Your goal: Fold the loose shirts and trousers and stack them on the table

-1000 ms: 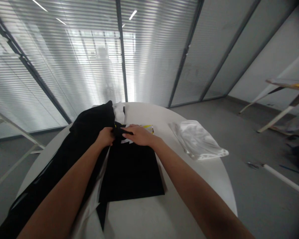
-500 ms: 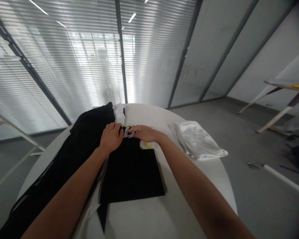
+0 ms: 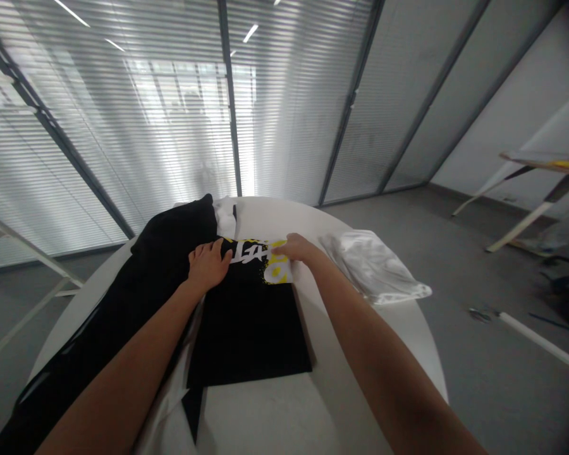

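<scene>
A folded black garment [image 3: 249, 328] with a white and yellow print lies in the middle of a round white table [image 3: 360, 354]. My left hand [image 3: 208, 265] lies flat on its far left corner, fingers spread. My right hand [image 3: 296, 248] presses flat on the far right corner, over the yellow print. Both hands hold nothing and rest on the cloth. A long pile of black cloth [image 3: 123, 303] stretches along the table's left side, right beside my left arm.
A folded white garment in clear plastic [image 3: 372, 265] lies on the table's right side. A white cloth [image 3: 226, 215] shows at the far edge. Glass walls with blinds stand behind. A slanted white table [image 3: 540, 189] and a white rod [image 3: 540, 341] lie on the floor side at right.
Both hands were bunched together at the garment's far edge; they have spread apart to its two far corners and flattened, and the printed part is now laid out.
</scene>
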A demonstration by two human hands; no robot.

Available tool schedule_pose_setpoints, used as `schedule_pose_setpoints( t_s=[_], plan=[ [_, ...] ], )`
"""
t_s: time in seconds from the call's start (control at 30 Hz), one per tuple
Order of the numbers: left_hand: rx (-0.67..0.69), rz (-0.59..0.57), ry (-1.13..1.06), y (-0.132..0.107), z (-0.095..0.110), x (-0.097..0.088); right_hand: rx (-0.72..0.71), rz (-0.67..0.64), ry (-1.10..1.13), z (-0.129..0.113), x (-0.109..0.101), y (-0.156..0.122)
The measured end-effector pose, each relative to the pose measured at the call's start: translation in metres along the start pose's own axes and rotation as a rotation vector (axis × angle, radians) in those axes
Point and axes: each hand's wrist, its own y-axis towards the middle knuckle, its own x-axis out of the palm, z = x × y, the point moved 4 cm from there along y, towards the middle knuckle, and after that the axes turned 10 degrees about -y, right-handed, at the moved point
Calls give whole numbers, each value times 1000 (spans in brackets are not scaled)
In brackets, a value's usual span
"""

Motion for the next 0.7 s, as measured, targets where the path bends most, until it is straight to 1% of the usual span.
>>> schedule_pose_setpoints(
  t_s=[0.07,0.1,0.17,0.27,0.37,0.43,0.5,0.57,0.63,0.7],
  plan=[
    [20,-6,-33,2,0,0,94,-72,104,3,2,0],
    [30,-4,-53,2,0,-1,120,-88,161,4,3,-1],
    [38,2,-102,3,1,-2,74,-55,273,2,1,-1],
    [46,21,-225,6,0,-6,-68,-5,385,-3,-4,-2],
    [52,52,-477,11,-2,-11,-171,15,454,-6,-9,-3],
    [3,74,-665,14,-6,-15,-195,29,488,-6,-13,-4],
    [-62,105,-816,16,-11,-20,-213,49,498,-5,-16,-5],
    [-115,122,-956,18,-14,-26,-250,82,441,-5,-20,-5],
    [-183,77,-1089,19,-17,-30,-297,129,328,-6,-25,-7],
    [-278,-17,-1182,19,-19,-33,-324,162,231,-9,-30,-11]
  ],
)
